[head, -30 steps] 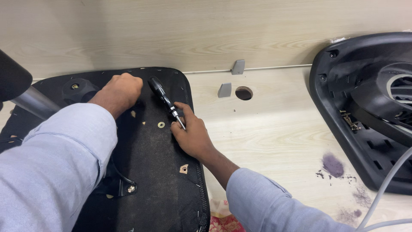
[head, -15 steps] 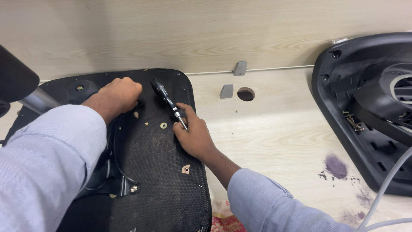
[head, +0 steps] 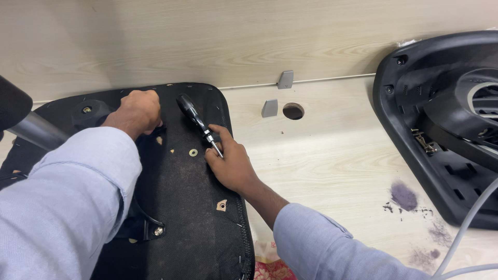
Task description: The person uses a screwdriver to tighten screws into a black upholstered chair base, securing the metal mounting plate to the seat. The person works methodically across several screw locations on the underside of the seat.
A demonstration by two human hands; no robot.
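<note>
Compared with the frames half a second and one second earlier, the right hand [head: 232, 165] sat in nearly the same spot on the black fabric underside of the upturned chair seat [head: 192, 207], fingers wrapped closed round the metal shank of the black-handled screwdriver [head: 196, 120]; the handle pointed up and away toward the seat's far edge, at about the same tilt as before. The left hand [head: 136, 111] remained a closed fist pressed on the seat near its far edge, beside the round black boss [head: 89, 110]; whether it gripped anything could not be told. The apparent shift of the seat was slight and judged mostly head movement, so the work read as steady, with the tool held at one point rather than relocated. A brass-coloured washer hole [head: 193, 152] lay just left of the screwdriver tip. The tip itself and whatever fastener it met were hidden under the right fingers. A silver gas-lift tube [head: 39, 130] was cut off at the left edge. A black plastic chair base shell [head: 415, 135] lay well apart on the right of the pale wood counter [head: 332, 161], partly out of frame; a purple stain [head: 403, 196] marked the counter near it.
</note>
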